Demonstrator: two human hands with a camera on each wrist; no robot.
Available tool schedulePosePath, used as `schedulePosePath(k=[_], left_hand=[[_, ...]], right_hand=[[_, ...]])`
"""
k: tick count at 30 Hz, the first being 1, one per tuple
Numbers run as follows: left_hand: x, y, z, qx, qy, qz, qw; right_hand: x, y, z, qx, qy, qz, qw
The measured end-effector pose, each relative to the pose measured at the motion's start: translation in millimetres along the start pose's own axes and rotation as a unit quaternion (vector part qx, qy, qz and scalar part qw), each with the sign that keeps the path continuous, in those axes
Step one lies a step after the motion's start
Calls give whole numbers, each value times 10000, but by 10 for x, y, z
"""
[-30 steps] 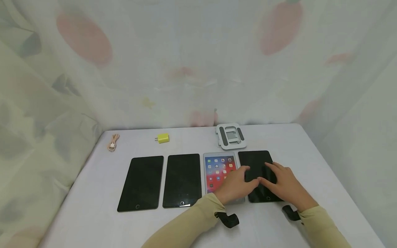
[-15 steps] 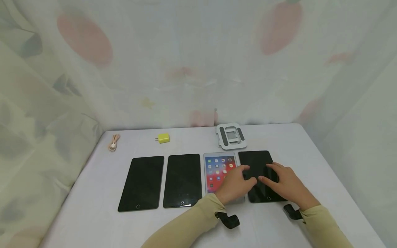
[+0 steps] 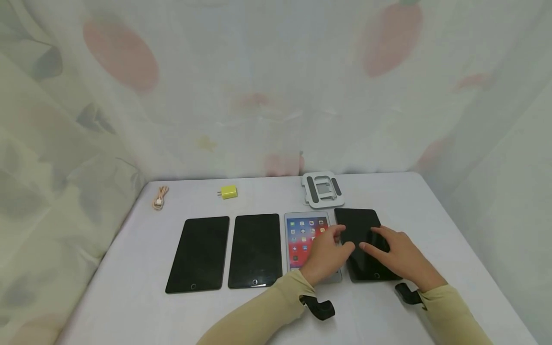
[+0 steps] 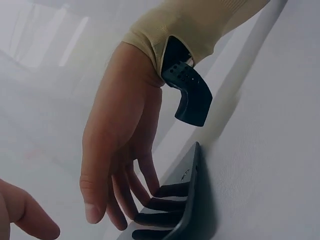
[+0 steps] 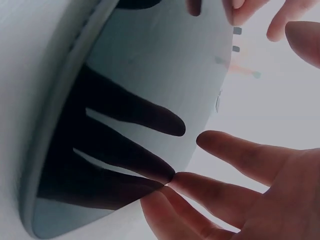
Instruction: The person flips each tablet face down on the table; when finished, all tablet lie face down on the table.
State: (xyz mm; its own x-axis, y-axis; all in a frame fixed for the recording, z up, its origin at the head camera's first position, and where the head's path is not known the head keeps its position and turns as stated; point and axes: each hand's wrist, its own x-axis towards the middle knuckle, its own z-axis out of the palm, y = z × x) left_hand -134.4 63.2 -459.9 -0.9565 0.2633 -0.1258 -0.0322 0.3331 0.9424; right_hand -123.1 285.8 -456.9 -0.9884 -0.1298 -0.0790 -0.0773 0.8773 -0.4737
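A black tablet (image 3: 361, 239) lies face up at the right end of a row. My left hand (image 3: 325, 251) hovers at its left edge, palm down, over part of a white tablet (image 3: 304, 239) with a lit home screen. My right hand (image 3: 398, 254) lies along the black tablet's right side, thumb and index finger over the screen. The right wrist view shows fingertips of the right hand (image 5: 240, 185) touching the glossy surface, with dark reflections. In the left wrist view, the left hand's fingers (image 4: 120, 185) reach down loosely at the tablet; neither hand grips it.
Two more black tablets (image 3: 198, 254) (image 3: 255, 250) lie to the left in the row. Behind them are a coiled cable (image 3: 160, 197), a yellow charger plug (image 3: 227, 192) and a folded white stand (image 3: 323, 189). Printed cloth (image 3: 258, 86) hangs behind the white table (image 3: 125, 287).
The right-hand black tablet has slid slightly to the right. My thumbs, touching or nearly so a second ago, now stand a little apart. The other things have stayed put.
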Motion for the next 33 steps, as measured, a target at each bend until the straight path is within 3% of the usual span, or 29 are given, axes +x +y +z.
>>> schedulePosePath(k=[14, 23, 33], left_hand=[[-51, 78, -26, -455, 225, -142, 9986], [-88, 197, -125, -941, 264, -126, 9951], [-78, 262, -213, -856, 195, 2, 9961]], right_hand=[[21, -103, 32, 186, 73, 42, 9998], [35, -209, -21, 447, -330, 270, 9981], [135, -321, -60, 665, -530, 551, 9949]])
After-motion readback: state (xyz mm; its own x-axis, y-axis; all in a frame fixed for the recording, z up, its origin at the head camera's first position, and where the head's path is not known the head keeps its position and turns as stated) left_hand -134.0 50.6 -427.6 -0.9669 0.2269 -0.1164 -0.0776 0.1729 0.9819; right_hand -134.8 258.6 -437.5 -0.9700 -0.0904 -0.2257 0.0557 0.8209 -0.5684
